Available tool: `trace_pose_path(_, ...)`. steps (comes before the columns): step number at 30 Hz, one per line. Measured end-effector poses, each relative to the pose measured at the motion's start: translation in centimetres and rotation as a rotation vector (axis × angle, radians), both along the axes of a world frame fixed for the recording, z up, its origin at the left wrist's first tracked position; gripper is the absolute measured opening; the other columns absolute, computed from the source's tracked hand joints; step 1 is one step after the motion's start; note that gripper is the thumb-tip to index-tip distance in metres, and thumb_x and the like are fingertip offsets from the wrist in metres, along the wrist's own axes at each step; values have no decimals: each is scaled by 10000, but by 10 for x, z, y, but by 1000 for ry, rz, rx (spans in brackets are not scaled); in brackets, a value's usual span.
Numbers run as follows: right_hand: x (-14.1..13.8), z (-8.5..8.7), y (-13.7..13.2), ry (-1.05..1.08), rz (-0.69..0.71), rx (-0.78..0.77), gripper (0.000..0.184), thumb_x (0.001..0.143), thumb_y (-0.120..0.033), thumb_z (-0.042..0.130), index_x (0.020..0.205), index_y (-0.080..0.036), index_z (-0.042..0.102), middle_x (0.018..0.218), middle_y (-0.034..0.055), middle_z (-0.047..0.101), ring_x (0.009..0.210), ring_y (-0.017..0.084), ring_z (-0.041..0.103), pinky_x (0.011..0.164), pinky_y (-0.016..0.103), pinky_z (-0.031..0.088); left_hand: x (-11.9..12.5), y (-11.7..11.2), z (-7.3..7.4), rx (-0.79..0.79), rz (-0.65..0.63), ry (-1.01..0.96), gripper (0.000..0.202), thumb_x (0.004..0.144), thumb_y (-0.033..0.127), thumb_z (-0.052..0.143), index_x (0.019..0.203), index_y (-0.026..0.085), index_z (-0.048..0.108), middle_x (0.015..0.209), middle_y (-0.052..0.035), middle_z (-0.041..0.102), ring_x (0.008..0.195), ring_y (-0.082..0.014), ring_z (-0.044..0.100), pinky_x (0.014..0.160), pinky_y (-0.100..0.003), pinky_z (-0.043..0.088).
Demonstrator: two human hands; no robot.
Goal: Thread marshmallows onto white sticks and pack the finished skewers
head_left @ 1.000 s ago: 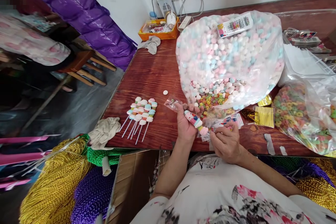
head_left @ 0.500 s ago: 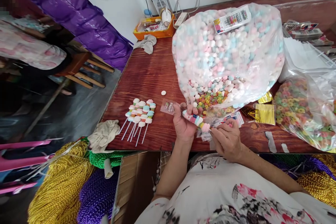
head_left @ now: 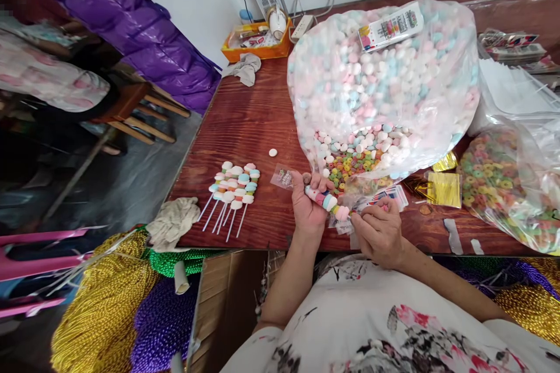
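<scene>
A marshmallow skewer (head_left: pixel 329 204) in a clear printed wrapper lies slanted between my two hands. My left hand (head_left: pixel 310 204) is closed around its upper end, and the wrapper's printed flap (head_left: pixel 281 176) sticks out past the thumb. At the skewer's lower end, by the pink marshmallow, the fingers of my right hand (head_left: pixel 377 228) are pinched together; whatever small part they grip is hidden. Just beyond my hands, a big clear bag of marshmallows (head_left: pixel 380 81) gapes open, with fruit-coloured gummy rings (head_left: pixel 350 170) in its mouth. Several finished marshmallow skewers (head_left: pixel 236 186) lie side by side on the left.
A single white marshmallow (head_left: pixel 273 152) sits on the wooden table (head_left: pixel 245 111). Rags (head_left: pixel 174 221) lie at the left edge. To the right are gold twist ties (head_left: pixel 444 189) and a bag of gummy rings (head_left: pixel 503 180). Another person (head_left: pixel 52 73) is at the far left.
The view has shifted slightly. Both hands hold nearly the same pose around the wrapped skewer, with only small finger movement.
</scene>
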State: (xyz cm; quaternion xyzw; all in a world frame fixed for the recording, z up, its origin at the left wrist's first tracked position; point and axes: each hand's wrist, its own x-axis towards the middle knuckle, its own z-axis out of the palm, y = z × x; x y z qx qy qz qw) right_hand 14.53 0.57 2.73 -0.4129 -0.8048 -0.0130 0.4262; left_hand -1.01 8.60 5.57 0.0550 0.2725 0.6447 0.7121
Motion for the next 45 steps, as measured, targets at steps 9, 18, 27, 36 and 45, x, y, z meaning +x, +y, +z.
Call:
trace_pose_path(9,1,-9,7,52,55,-134,181,882,-103,491,983,-146,636,641,9,637,629,145,515,688,339,304,1,1,0,-37,17,100,487,898,590,543,646,184,451,529,75,397,471,-65,458,626,-231,530)
trace_pose_path(18,7,-2,9,-69,-42,35,263,830,-68,506,1043,-160,627,619,-12,602,717,152,564,745,371,290,1,-2,-11,120,-129,250,452,831,587,643,676,192,488,557,65,475,506,-111,570,641,-278,567)
trace_pose_path(27,2,-11,7,-92,-19,40,257,847,-82,478,1039,-143,639,580,-6,571,661,154,502,748,374,303,7,-5,-8,54,-155,234,474,842,636,586,710,199,462,537,74,470,478,-107,561,619,-267,560)
trace_pose_path(36,-2,-13,6,356,90,-502,182,938,-215,504,899,-181,678,653,-6,630,589,126,500,652,296,348,8,-10,-16,125,-173,204,556,673,727,693,718,209,496,529,89,433,428,-93,495,610,-281,554)
trace_pose_path(45,-14,-16,7,929,256,-1156,294,868,-399,598,674,-177,597,523,-44,497,483,85,371,477,231,270,6,-18,-22,235,-243,226,565,565,633,838,747,218,501,551,91,474,396,-98,490,668,-343,567)
